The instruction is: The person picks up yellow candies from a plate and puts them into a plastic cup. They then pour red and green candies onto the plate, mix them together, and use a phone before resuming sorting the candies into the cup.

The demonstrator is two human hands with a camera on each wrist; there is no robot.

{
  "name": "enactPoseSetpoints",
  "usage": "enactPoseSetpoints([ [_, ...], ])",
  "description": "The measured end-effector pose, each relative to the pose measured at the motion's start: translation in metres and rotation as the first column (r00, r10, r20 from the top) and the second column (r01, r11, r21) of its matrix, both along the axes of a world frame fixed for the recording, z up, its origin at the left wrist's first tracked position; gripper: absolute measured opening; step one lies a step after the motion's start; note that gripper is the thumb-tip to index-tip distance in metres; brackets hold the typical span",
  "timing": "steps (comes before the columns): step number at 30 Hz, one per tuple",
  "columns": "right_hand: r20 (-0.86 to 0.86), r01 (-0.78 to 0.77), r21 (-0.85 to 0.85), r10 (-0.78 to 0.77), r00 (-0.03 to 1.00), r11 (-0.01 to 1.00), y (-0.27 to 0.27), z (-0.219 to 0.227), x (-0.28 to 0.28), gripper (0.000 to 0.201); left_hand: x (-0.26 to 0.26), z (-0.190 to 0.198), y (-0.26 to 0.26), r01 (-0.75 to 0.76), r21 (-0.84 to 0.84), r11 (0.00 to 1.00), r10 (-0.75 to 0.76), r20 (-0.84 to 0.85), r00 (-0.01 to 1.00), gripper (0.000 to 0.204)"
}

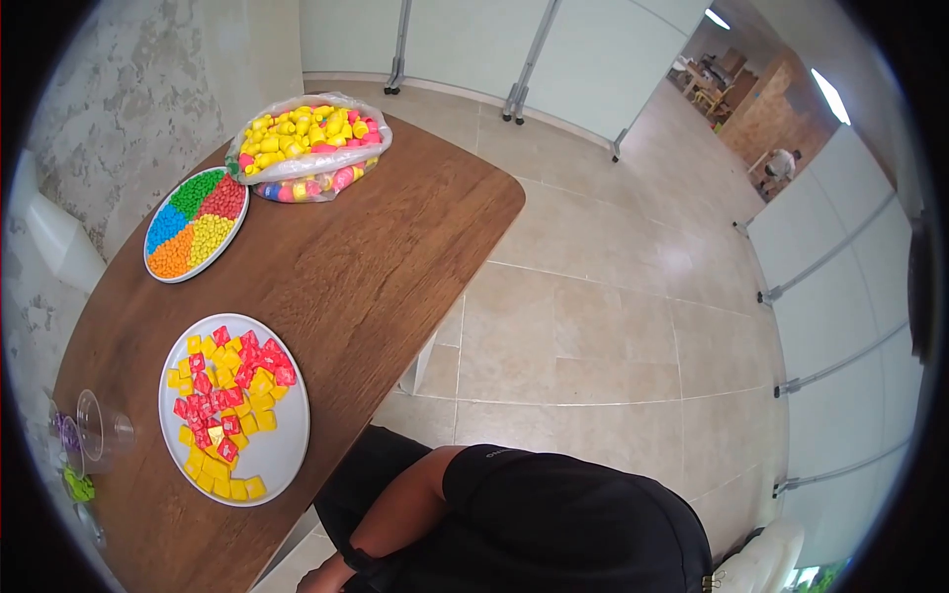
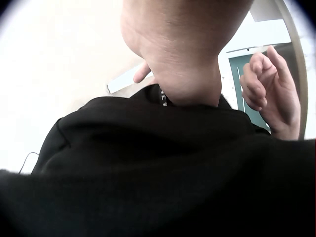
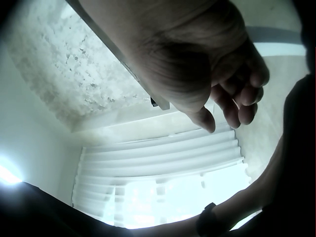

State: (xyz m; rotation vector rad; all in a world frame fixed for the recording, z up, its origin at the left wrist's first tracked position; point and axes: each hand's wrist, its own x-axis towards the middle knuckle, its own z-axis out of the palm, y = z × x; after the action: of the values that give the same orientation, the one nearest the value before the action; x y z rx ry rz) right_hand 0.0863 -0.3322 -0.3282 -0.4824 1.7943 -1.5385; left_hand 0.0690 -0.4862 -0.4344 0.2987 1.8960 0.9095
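Observation:
In the left wrist view my left hand (image 2: pixel 173 54) is seen from the wrist side, with one finger extended past it and the others hidden. At the right of that view is the other hand (image 2: pixel 281 94), raised, fingers loosely bent, holding nothing. My right hand (image 3: pixel 197 69) hangs empty in the right wrist view, its fingers relaxed. In the head view a hand (image 1: pixel 326 575) is cut off by the bottom edge, below the table. An oval white plate (image 1: pixel 287 465) bears red and yellow wrapped squares; neither hand touches it.
On the wooden table (image 1: pixel 395 237) stand a round plate (image 1: pixel 242 221) of small pieces sorted by colour and a plastic bag (image 1: pixel 331 158) of yellow and pink items. Clear cups (image 1: pixel 104 432) stand at the left edge. White panels (image 1: pixel 593 69) stand around the tiled floor; a person (image 1: pixel 781 165) is far off.

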Motion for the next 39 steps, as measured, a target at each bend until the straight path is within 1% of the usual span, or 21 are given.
enactPoseSetpoints([
  [14, 0.002, 0.018, 0.069, -0.018, 1.0, 0.997, 0.002, -0.011, -0.009, 0.034, 0.004, 0.011, 0.002, -0.018, 0.016, 1.0, 0.018, -0.036, 0.999, 0.032],
  [19, -0.001, 0.17, 0.09, -0.171, 0.985, 0.981, 0.007, -0.034, -0.024, 0.032, 0.017, 0.031, -0.006, -0.055, 0.046, 0.997, 0.059, -0.083, 0.995, 0.033],
  [20, 0.007, 0.21, 0.063, -0.211, 0.977, 0.976, 0.008, -0.039, -0.026, 0.031, 0.025, 0.038, -0.012, -0.076, 0.054, 0.996, 0.081, -0.093, 0.992, 0.033],
  [21, -0.07, 0.306, 0.163, -0.299, 0.952, 0.938, -0.026, -0.087, -0.036, 0.023, 0.033, 0.048, -0.022, -0.099, 0.064, 0.993, 0.105, -0.101, 0.989, 0.033],
  [22, -0.083, 0.358, 0.082, -0.351, 0.933, 0.93, -0.019, -0.079, -0.03, 0.03, 0.044, 0.059, -0.032, -0.123, 0.075, 0.99, 0.132, -0.119, 0.984, 0.033],
  [23, -0.074, 0.338, 0.077, -0.333, 0.94, 0.938, -0.001, -0.056, -0.027, 0.035, 0.057, 0.072, -0.042, -0.152, 0.092, 0.984, 0.164, -0.136, 0.977, 0.034],
  [24, -0.108, 0.405, 0.04, -0.4, 0.91, 0.913, -0.015, -0.088, -0.031, 0.039, 0.072, 0.087, -0.053, -0.178, 0.113, 0.978, 0.195, -0.162, 0.967, 0.034],
  [25, -0.162, 0.404, 0.09, -0.387, 0.908, 0.91, -0.011, -0.085, -0.031, 0.042, 0.086, 0.103, -0.061, -0.196, 0.141, 0.97, 0.221, -0.195, 0.956, 0.034],
  [26, -0.343, 0.446, 0.105, -0.388, 0.855, 0.889, -0.005, -0.083, -0.028, 0.043, 0.099, 0.119, -0.068, -0.22, 0.168, 0.961, 0.256, -0.231, 0.939, 0.034],
  [27, -0.392, 0.493, 0.097, -0.422, 0.818, 0.865, -0.008, -0.091, -0.026, 0.046, 0.116, 0.133, -0.076, -0.264, 0.186, 0.946, 0.307, -0.258, 0.916, 0.035],
  [28, -0.401, 0.529, 0.064, -0.464, 0.79, 0.846, -0.008, -0.09, -0.022, 0.046, 0.123, 0.148, -0.079, -0.487, 0.166, 0.857, 0.5, -0.045, 0.865, 0.037],
  [29, -0.303, 0.47, 0.144, -0.413, 0.859, 0.871, 0.001, -0.071, -0.021, 0.046, 0.122, 0.18, -0.074, -0.347, 0.108, 0.932, 0.362, -0.181, 0.914, 0.034],
  [30, -0.27, 0.428, 0.172, -0.375, 0.886, 0.887, 0.001, -0.07, -0.021, 0.045, 0.127, 0.173, -0.105, -0.386, 0.072, 0.92, 0.392, -0.105, 0.914, 0.036],
  [31, -0.251, 0.375, 0.17, -0.328, 0.91, 0.911, 0.002, -0.069, -0.019, 0.048, 0.141, 0.153, -0.124, -0.481, 0.087, 0.873, 0.488, -0.191, 0.851, 0.024],
  [32, -0.237, 0.373, 0.122, -0.338, 0.911, 0.92, -0.005, -0.076, -0.016, 0.051, 0.149, 0.151, -0.139, -0.717, -0.008, 0.697, 0.715, -0.069, 0.696, 0.023],
  [33, -0.224, 0.379, 0.077, -0.354, 0.908, 0.922, -0.01, -0.078, -0.014, 0.053, 0.143, 0.183, -0.113, -0.798, -0.024, 0.602, 0.776, -0.214, 0.593, 0.026],
  [34, -0.216, 0.356, 0.071, -0.334, 0.917, 0.932, -0.016, -0.079, -0.012, 0.053, 0.145, 0.176, -0.117, -0.859, 0.013, 0.511, 0.833, -0.255, 0.491, 0.031],
  [35, -0.119, 0.299, 0.084, -0.288, 0.95, 0.951, -0.018, -0.076, -0.015, 0.058, 0.14, 0.16, -0.122, -0.905, 0.06, 0.422, 0.874, -0.293, 0.388, 0.035],
  [36, -0.02, 0.239, 0.094, -0.238, 0.971, 0.966, -0.017, -0.073, -0.018, 0.064, 0.131, 0.151, -0.121, -0.902, 0.117, 0.415, 0.899, -0.208, 0.386, 0.041],
  [37, -0.014, 0.221, 0.09, -0.221, 0.975, 0.971, -0.017, -0.073, -0.021, 0.064, 0.119, 0.142, -0.115, -0.9, 0.171, 0.4, 0.915, -0.121, 0.384, 0.046],
  [39, 0.142, 0.207, 0.174, -0.232, 0.962, 0.963, -0.02, -0.075, -0.028, 0.07, 0.096, 0.12, -0.09, -0.881, 0.237, 0.41, 0.907, -0.009, 0.42, 0.048],
])
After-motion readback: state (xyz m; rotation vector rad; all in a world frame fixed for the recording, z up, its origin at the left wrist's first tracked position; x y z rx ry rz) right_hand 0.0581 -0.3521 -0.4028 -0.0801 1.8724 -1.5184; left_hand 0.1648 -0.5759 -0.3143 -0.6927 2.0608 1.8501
